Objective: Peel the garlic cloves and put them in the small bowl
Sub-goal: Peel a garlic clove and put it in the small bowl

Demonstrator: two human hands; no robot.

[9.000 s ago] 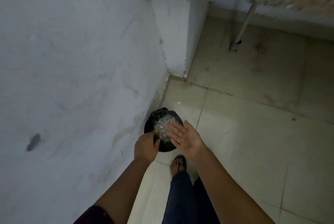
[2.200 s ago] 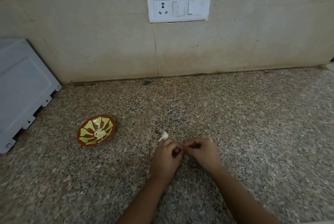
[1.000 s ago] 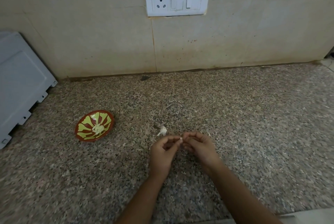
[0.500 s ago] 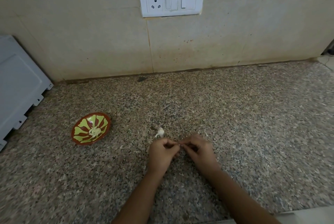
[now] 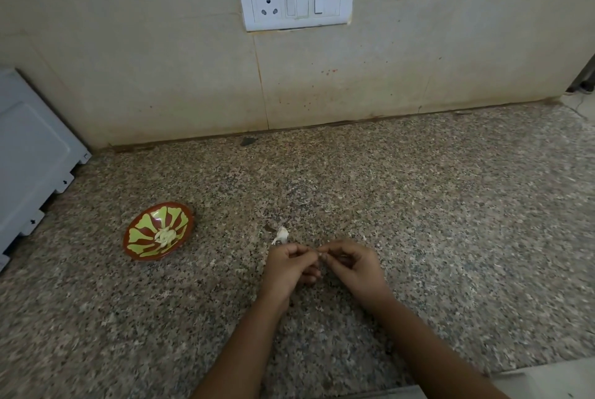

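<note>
Speckled granite table runs back to a tiled wall with a switch plate. Both hands meet low over it, fingers curled: the left hand and right hand pinch something tiny between their fingertips, probably a clove, though I can barely see it. I judge it light, firm and slick once the papery skin lifts, so I'd hold it by its ends with one hand and pick at a loose skin edge with the other thumbnail; squeezed too hard, it may shoot out. Just beyond the left hand lies a white piece, clove or skin, I cannot tell. Well off to the left of that hand sits the bowl, red with yellow-green petals, holding a small heap of pale peeled cloves at its middle.
</note>
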